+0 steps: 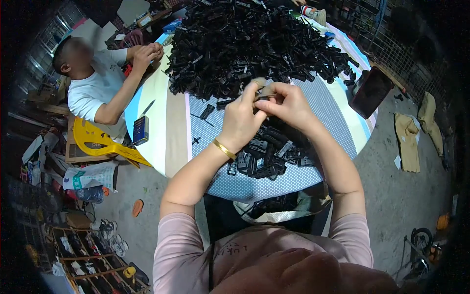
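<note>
My left hand (241, 120) and my right hand (288, 104) meet above the round table (169, 132), fingertips pinched together on a small black plastic part (261, 98) that is mostly hidden by the fingers. A gold bangle (223, 149) sits on my left wrist. Below my hands lies a small heap of black plastic parts (271, 153) on the blue dotted cloth. Behind my hands rises a big pile of the same black parts (249, 44).
Another person in a white shirt (93, 85) sits at the table's left, both hands at the table's edge. A small dark box (140, 130) and a pen lie near them. A yellow chair (100, 142), a shoe rack (93, 255), a bag of parts (279, 205) at my lap, a dark tablet-like slab (370, 91) at right.
</note>
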`<state>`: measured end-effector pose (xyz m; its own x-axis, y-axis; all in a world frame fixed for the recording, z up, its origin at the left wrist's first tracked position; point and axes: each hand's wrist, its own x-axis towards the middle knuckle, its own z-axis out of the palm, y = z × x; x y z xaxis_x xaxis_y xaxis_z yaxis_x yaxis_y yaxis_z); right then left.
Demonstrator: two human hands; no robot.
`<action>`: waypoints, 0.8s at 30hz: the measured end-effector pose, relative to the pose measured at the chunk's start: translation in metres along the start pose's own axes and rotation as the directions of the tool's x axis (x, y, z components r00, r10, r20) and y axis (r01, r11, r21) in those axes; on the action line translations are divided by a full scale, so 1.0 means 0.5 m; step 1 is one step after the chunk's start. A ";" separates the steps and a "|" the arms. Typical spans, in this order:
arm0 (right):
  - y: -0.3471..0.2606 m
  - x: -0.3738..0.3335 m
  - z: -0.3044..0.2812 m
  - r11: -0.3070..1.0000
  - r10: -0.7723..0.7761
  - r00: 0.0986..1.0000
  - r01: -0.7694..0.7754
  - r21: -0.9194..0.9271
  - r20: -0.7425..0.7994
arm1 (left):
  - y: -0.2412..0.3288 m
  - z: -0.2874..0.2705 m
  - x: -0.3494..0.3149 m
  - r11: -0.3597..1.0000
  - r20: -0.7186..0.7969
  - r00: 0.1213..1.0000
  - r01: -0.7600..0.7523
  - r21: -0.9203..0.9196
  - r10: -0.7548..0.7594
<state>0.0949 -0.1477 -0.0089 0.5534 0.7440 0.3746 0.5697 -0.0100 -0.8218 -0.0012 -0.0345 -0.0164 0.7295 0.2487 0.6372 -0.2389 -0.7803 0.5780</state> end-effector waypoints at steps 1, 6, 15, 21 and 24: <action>0.000 0.000 -0.004 1.000 0.002 1.000 -0.002 -0.003 -0.003 | 0.002 0.002 -0.002 0.997 0.030 1.000 -0.010 0.077 0.007; 0.005 0.007 -0.033 0.990 -0.120 0.991 0.124 0.074 -0.059 | 0.007 -0.047 0.019 0.920 0.228 0.973 0.129 -0.369 -0.045; -0.002 0.001 -0.062 0.916 -0.118 0.983 0.052 0.398 0.143 | -0.051 -0.066 0.035 0.377 0.696 0.717 0.636 -0.673 0.034; -0.004 0.005 -0.057 0.925 -0.219 0.953 0.134 0.355 0.210 | -0.033 -0.041 0.025 0.135 0.728 0.684 0.727 -0.674 -0.044; -0.003 0.006 -0.048 0.941 -0.235 0.960 0.187 0.281 0.150 | -0.036 -0.039 0.024 0.198 0.694 0.710 0.702 -0.684 -0.119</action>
<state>0.1104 -0.1614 0.0038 0.3062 0.8169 0.4887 0.4689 0.3174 -0.8243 -0.0008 -0.0062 -0.0093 0.9913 -0.1287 0.0292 0.0267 0.4125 0.9106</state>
